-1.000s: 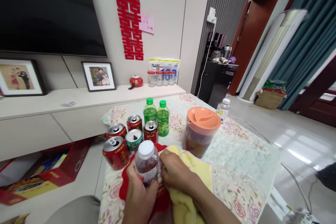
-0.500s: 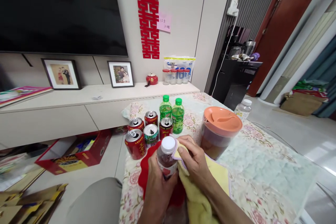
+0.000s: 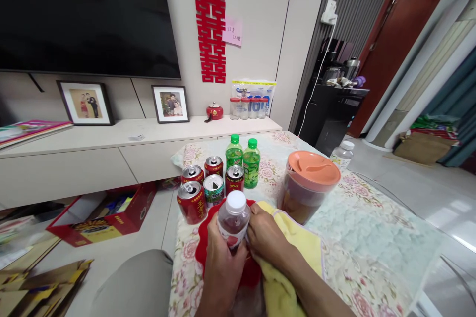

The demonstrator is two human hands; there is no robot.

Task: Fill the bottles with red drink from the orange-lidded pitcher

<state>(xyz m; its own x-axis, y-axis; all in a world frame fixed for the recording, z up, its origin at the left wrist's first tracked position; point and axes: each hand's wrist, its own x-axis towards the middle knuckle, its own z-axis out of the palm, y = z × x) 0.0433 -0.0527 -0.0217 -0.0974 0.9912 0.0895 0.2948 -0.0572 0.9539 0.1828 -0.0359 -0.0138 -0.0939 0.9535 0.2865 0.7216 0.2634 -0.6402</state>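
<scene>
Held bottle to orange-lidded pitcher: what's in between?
The right hand and part of the yellow cloth lie between the held bottle and the orange-lidded pitcher, as the head view shows.

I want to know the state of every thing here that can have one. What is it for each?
Left hand: closed around held bottle
Held bottle: capped
Right hand: closed on towel
Towel: crumpled
Pitcher: lid on
Green bottles: capped, upright
Red cans: upright; opened or not, unclear
Jars: lids on
Red box: open
TV: screen dark
</scene>
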